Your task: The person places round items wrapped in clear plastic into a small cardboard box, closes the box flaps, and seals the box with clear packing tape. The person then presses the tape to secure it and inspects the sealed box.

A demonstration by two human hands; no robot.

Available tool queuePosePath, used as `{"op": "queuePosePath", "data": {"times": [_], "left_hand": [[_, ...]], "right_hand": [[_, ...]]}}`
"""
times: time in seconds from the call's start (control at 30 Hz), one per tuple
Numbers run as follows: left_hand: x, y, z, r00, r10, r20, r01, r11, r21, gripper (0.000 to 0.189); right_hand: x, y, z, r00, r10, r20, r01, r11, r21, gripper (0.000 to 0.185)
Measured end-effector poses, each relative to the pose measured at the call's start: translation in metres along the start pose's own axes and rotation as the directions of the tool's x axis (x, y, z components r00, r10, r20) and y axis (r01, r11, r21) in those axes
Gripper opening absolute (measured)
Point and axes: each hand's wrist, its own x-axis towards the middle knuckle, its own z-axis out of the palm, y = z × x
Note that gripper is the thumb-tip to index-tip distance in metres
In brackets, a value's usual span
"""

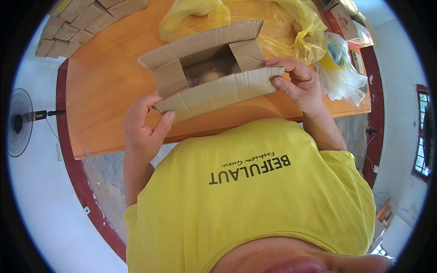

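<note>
Before me an upturned-flap cardboard box (218, 99) stands on the orange wooden table (102, 92), tilted a little in the view. Its near long flap is pinched at the left corner between thumb and fingers of my left hand (146, 119). At the opposite end, my right hand (300, 80) grips that same flap's right corner. Both short flaps and the far long flap are also raised. Inside lies a round brownish thing (210, 75), partly hidden by the near flap; what it is I cannot tell.
Behind the box spreads a yellow plastic bag (273, 20) with round things in it. A roll of tape (334, 54) rests on clear plastic bags (341, 80) at the right. Stacked cardboard boxes (78, 27) occupy the far left, and a red-and-brown carton (344, 24) the far right.
</note>
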Motion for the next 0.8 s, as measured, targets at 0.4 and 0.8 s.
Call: {"op": "queuePosePath", "data": {"times": [0.4, 0.8], "left_hand": [[0.012, -0.001, 0.004, 0.997, -0.003, 0.082, 0.001, 1.0, 0.019, 0.035], [0.014, 0.004, 0.003, 0.995, -0.046, 0.085, 0.045, 0.999, 0.022, 0.035]], "right_hand": [[0.002, 0.015, 0.002, 1.0, 0.01, -0.027, -0.016, 0.977, -0.211, 0.025], [0.0, 0.017, 0.007, 0.991, 0.097, -0.093, -0.104, 0.992, -0.072, 0.02]]}}
